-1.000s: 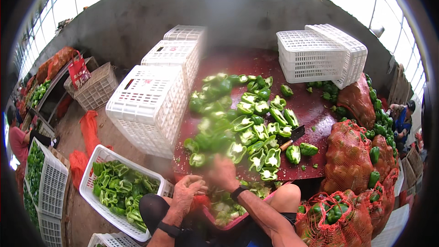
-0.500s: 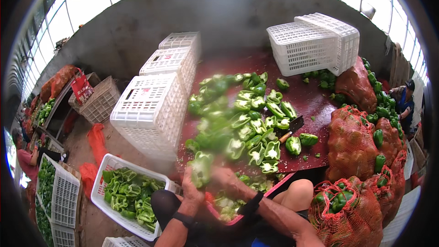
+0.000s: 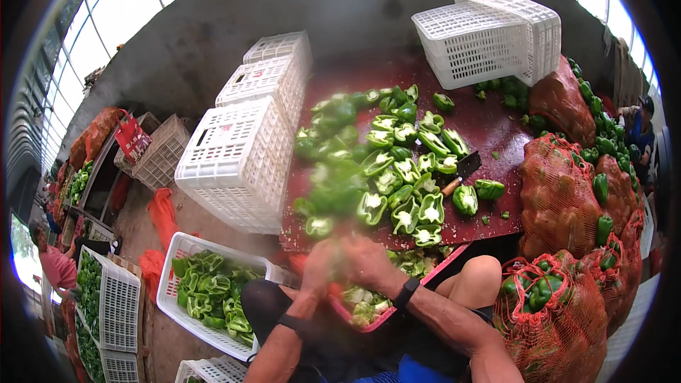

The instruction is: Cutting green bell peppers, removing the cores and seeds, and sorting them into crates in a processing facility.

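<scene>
My left hand [image 3: 318, 267] and my right hand [image 3: 374, 265] are close together over a pink tub [image 3: 362, 325] of pale green pepper scraps between my knees. Between my curled fingers is a blurred green pepper half, mostly hidden, with my left hand closed on it. My right hand's fingers are bent in against it; whatever else they grip is smeared. Just beyond lie many cut green pepper halves [image 3: 406, 215] on a dark red tabletop [image 3: 489, 214]. A cleaver [image 3: 468, 164] with a wooden handle rests among them, right of the pile.
A white crate [image 3: 168, 295] of cored pepper pieces stands at my left. Stacked white crates [image 3: 225, 143] line the table's left side, and more white crates [image 3: 489, 35] sit at the back right. Red mesh sacks [image 3: 560, 195] of peppers crowd the right. Other people work at both far sides.
My left hand has brought the pepper half in toward my right hand, and the two hands now meet over the tub. The whole view has tilted and shifted slightly.
</scene>
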### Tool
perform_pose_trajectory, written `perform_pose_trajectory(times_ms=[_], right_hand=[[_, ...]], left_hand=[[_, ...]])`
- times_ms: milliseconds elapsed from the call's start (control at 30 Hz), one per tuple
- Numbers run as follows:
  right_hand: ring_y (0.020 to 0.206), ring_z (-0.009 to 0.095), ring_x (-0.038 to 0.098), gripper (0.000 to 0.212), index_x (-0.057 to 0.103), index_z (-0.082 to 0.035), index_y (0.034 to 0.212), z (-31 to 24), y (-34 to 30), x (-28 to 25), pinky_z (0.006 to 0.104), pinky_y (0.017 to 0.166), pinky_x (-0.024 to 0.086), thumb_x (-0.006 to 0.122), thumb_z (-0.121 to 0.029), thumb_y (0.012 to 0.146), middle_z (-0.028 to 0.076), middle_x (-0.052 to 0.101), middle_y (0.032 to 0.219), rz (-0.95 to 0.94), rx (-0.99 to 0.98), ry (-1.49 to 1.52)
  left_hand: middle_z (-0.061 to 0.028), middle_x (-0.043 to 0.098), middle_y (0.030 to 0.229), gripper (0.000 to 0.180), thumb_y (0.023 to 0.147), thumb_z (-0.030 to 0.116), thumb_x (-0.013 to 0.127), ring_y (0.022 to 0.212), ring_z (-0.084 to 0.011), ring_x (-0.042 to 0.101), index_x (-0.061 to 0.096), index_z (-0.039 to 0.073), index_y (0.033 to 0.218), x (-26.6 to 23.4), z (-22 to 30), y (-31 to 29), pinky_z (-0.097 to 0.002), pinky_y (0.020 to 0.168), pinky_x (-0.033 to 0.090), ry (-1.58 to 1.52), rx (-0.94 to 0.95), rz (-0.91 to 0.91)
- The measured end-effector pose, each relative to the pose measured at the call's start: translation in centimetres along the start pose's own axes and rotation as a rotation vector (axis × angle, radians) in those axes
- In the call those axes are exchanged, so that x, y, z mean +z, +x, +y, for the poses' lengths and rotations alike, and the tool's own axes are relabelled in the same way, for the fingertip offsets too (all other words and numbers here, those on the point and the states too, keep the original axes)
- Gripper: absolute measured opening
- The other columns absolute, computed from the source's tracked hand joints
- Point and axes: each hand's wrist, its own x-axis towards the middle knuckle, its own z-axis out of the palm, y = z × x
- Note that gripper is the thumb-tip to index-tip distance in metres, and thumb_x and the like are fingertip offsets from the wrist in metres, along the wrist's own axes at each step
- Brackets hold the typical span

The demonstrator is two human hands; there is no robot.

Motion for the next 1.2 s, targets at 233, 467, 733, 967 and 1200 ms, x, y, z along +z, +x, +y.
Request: perform_pose_trajectory(times_ms=[233, 467, 733, 967, 1200], right_hand=[[0.069, 0.035, 0.059, 0.012, 0.056, 0.003, 0.086, 2.5, -0.3, 4.1, 0.0457, 0.059, 0.047, 0.056, -0.001, 0.075, 0.02, 0.058, 0.077, 0.067, -0.208, 0.035], [0.07, 0.034, 0.059, 0.011, 0.055, 0.004, 0.09, 3.3, -0.8, 6.2, 0.0453, 0.06, 0.047, 0.053, -0.004, 0.082, 0.02, 0.058, 0.079, -0.003, -0.095, 0.036], [0.069, 0.032, 0.06, 0.011, 0.054, 0.001, 0.091, 2.6, -0.7, 5.9, 0.0445, 0.06, 0.046, 0.053, -0.006, 0.083, 0.019, 0.058, 0.08, 0.058, -0.107, -0.021], [0.073, 0.032, 0.058, 0.02, 0.053, -0.002, 0.089, 3.9, -0.3, 5.9, 0.0457, 0.063, 0.045, 0.062, -0.011, 0.074, 0.016, 0.057, 0.081, -0.041, -0.01, 0.006], [0.095, 0.03, 0.064, 0.029, 0.064, -0.004, 0.114, 3.5, -0.1, 2.2, 0.0374, 0.082, 0.054, 0.06, -0.017, 0.088, 0.016, 0.065, 0.107, -0.198, 0.061, 0.49]], left_hand=[[-0.0137, 0.06, 0.124, 0.042, 0.103, 0.026, 0.04, 0.114, -0.023, 0.056, 0.054, -0.006, 0.126, 0.2, 1.5, 0.2, -0.0318, 0.1, 0.042, 0.683, 0.201, -0.146], [-0.0154, 0.065, 0.109, 0.024, 0.088, 0.016, 0.059, 0.106, -0.0334, 0.06, 0.063, 0.008, 0.11, 0.6, 2.0, -0.4, -0.0417, 0.09, 0.049, 0.846, 0.517, -0.04], [-0.0111, 0.066, 0.104, 0.038, 0.103, 0.026, 0.045, 0.094, -0.0184, 0.06, 0.061, -0.004, 0.119, 0.6, 2.7, -0.6, -0.0305, 0.084, 0.048, 0.838, 0.31, -0.11], [-0.0053, 0.066, 0.097, 0.035, 0.103, 0.026, 0.047, 0.084, -0.0133, 0.058, 0.062, -0.002, 0.117, -0.6, 1.9, -0.1, -0.0275, 0.076, 0.048, 0.724, 0.392, -0.139], [-0.006, 0.067, 0.105, 0.032, 0.101, 0.023, 0.051, 0.093, -0.0134, 0.061, 0.063, -0.002, 0.118, -1.5, 2.8, -0.8, -0.0259, 0.083, 0.049, 0.638, 0.406, -0.179]])
